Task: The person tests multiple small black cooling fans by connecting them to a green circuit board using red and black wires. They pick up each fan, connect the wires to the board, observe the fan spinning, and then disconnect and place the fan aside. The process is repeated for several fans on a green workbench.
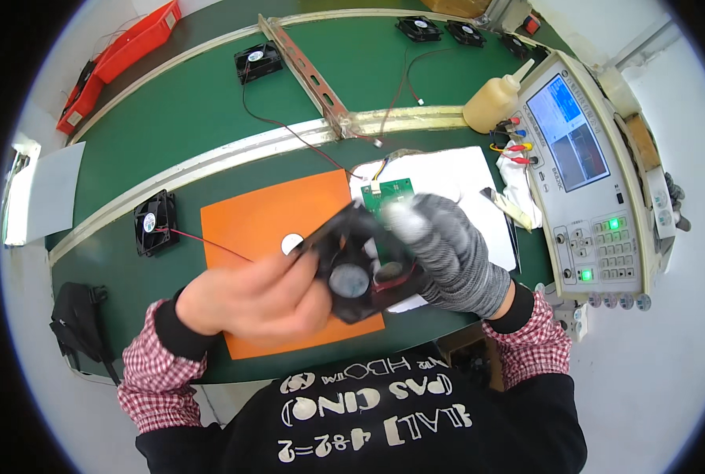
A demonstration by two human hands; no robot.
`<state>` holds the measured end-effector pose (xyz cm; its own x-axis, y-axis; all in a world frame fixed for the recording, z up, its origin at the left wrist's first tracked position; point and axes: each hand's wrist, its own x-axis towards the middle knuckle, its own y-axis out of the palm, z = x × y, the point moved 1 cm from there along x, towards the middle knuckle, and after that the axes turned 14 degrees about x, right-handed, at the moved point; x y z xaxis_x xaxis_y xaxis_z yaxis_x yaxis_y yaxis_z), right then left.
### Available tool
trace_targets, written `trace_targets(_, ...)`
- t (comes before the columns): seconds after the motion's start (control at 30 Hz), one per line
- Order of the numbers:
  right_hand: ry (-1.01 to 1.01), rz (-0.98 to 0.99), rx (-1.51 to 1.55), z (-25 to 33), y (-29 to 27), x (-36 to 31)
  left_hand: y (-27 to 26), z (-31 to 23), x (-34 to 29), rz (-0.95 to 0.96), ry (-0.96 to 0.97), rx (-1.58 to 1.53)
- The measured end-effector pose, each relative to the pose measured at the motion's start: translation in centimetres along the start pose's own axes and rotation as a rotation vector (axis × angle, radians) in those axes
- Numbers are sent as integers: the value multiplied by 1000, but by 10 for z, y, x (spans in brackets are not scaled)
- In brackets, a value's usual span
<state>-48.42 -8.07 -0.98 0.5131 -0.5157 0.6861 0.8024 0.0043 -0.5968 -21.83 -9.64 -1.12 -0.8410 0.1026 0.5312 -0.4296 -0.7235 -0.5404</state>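
In front of me, over an orange sheet (269,217), a black cooling fan (351,278) is tilted and smeared by motion. My bare left hand (261,299) pinches its left edge. My right hand (456,251), in a grey knitted glove with a pale thumb tip, closes round its right side. A second round disc shows beside the fan's hub; I cannot tell whether it belongs to another fan. Just beyond my hands, a green circuit board (388,190) with a wired connector lies on white paper (479,178). A white round sticker (291,243) is on the orange sheet.
At left lies a black fan (155,223); another fan (258,62) sits beyond the pale rail (194,164). Several fans (419,29) stand at the far right. A slotted metal bar (305,75), a yellowish squeeze bottle (494,101), a test instrument (585,182) and red bins (139,41) surround the workplace.
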Motion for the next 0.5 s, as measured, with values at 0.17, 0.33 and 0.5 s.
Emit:
trace_targets(0.17,217,-18,-288,-20,-23,-12,-31,48,-40,191,-559,331)
trace_targets(0.33,634,-13,218,-45,-19,-24,-22,30,-41,129,-885,167)
trace_targets(0.5,722,-70,404,-52,-4,-36,-11,-23,5,458,-637,-331)
